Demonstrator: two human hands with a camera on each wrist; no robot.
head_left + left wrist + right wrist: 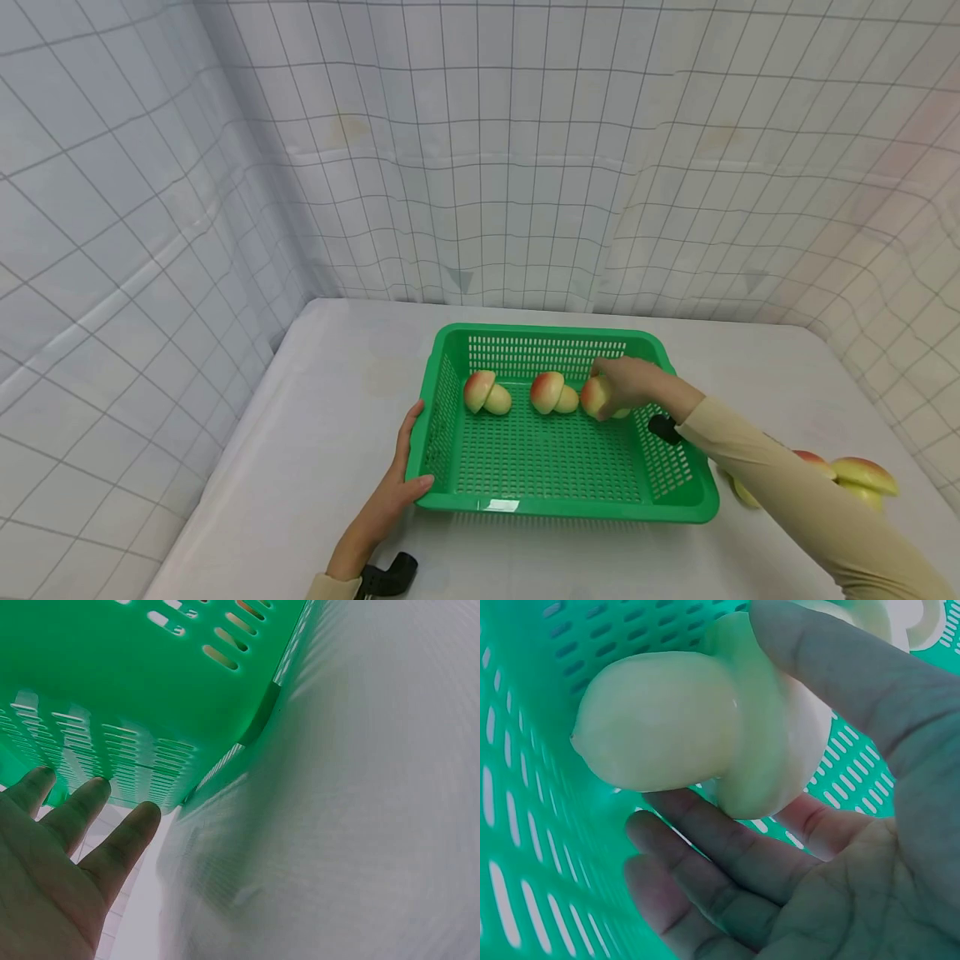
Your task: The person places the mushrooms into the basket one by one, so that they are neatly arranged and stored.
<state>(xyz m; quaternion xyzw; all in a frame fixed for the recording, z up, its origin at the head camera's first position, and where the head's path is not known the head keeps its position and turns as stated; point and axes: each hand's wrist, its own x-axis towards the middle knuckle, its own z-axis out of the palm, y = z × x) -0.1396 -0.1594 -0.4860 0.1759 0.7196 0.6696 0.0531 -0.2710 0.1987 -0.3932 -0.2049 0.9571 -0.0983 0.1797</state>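
Observation:
My right hand point(626, 382) holds a toy mushroom point(660, 720) with a pale rounded stem and a red-yellow cap, low in the green basket point(562, 505) near its right wall. In the right wrist view, the thumb lies over the cap and the fingers curl beneath. Two similar mushrooms, a left one point(486, 393) and a middle one point(553, 393), lie on their sides in a row along the basket's back. At the basket's front left corner, my left hand point(390, 492) has its thumb on the rim and straight fingers against the outer wall, fingertips touching the slots.
More red-yellow toy mushrooms point(862, 479) lie on the white table point(315, 400) right of the basket, partly hidden behind the right sleeve point(802, 500). White gridded curtains point(525, 167) enclose the back and sides of the table.

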